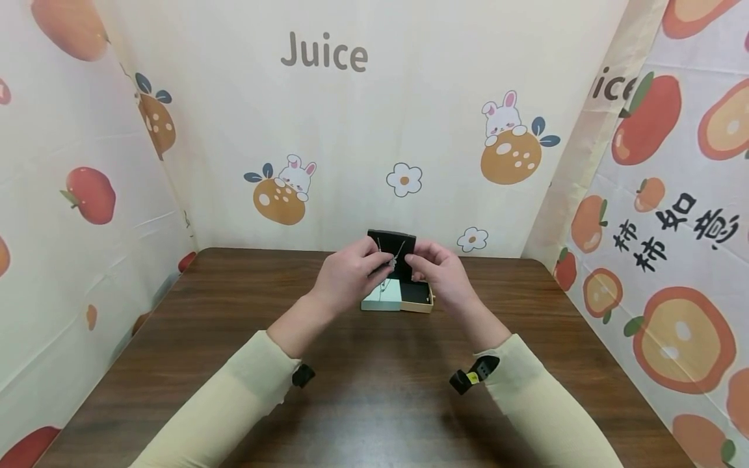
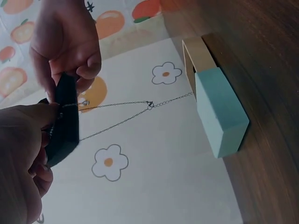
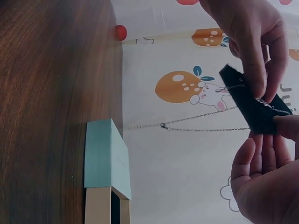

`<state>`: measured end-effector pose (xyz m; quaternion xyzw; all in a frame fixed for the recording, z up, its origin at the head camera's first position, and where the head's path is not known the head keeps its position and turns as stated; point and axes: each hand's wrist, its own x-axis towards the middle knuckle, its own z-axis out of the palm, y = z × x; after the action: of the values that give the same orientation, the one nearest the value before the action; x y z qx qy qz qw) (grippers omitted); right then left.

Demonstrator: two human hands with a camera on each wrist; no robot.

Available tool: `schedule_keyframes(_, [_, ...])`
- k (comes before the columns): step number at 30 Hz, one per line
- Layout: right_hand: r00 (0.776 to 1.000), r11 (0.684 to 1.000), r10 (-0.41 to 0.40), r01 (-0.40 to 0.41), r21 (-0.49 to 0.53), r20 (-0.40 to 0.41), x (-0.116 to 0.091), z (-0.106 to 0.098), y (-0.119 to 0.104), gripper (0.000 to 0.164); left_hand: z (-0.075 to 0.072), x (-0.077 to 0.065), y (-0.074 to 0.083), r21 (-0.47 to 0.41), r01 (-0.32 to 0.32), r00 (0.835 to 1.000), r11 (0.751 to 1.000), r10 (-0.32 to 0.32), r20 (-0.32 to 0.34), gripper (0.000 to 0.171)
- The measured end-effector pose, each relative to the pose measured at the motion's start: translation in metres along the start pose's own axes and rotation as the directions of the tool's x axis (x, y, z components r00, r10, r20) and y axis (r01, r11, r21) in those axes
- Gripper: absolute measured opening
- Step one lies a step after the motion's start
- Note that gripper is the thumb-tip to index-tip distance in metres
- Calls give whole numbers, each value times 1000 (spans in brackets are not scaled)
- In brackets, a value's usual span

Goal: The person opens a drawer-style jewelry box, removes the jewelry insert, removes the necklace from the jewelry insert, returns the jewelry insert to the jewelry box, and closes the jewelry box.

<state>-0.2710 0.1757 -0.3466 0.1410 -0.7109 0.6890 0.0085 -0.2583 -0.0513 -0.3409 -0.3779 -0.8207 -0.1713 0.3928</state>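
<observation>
A thin black jewelry pad (image 1: 400,245) is held up above the table, with a fine silver necklace (image 3: 196,129) threaded across it and its chain hanging down in a loop with a clasp. My right hand (image 1: 443,272) grips the pad by its edge, thumb on the front and fingers behind. The left hand (image 1: 353,272) pinches the necklace between thumb and fingertips against the front of the pad. Below them sits a mint-green jewelry box (image 1: 381,296), its beige drawer (image 2: 200,55) slid partly out to the right.
The brown wooden table (image 1: 374,390) ends at a printed cloth backdrop (image 1: 351,117) behind the box. More printed cloth (image 1: 673,260) hangs at the right and left sides. Black straps (image 1: 475,374) are worn on both wrists.
</observation>
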Motion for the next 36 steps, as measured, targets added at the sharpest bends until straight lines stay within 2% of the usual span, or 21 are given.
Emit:
schedule_keyframes(6, [1000,1000,-3,3,9,8,-1,2,0,18,1,1,3,2,-2,1000,1000,2,17,27])
schedule_keyframes(10, [1000,1000,2,-2,11,10,-2,3,0,16,2,2,6,-17,26,998,999,-26,49,21])
schedule_keyframes(16, [1000,999,20,-20,27,-7,-2,4,1,15,5,3,10,-4,59,997,998,-58,41,25])
schedule_keyframes(22, [1000,999,18,-18,41,-5,-2,5,0,11,6,6,15,-15,88,994,996,-86,71,12])
schedule_keyframes(29, [1000,999,26,-26,36,-12,-2,4,-1,14,4,10,17,-23,95,992,995,-93,91,10])
schedule_keyframes(32, [999,999,31,-30,41,-21,-2,4,-2,14,1,12,16,-46,90,993,995,-86,81,12])
schedule_keyframes(36, [999,999,32,-31,44,-26,-3,3,-1,13,-3,14,11,-69,98,995,993,-95,35,13])
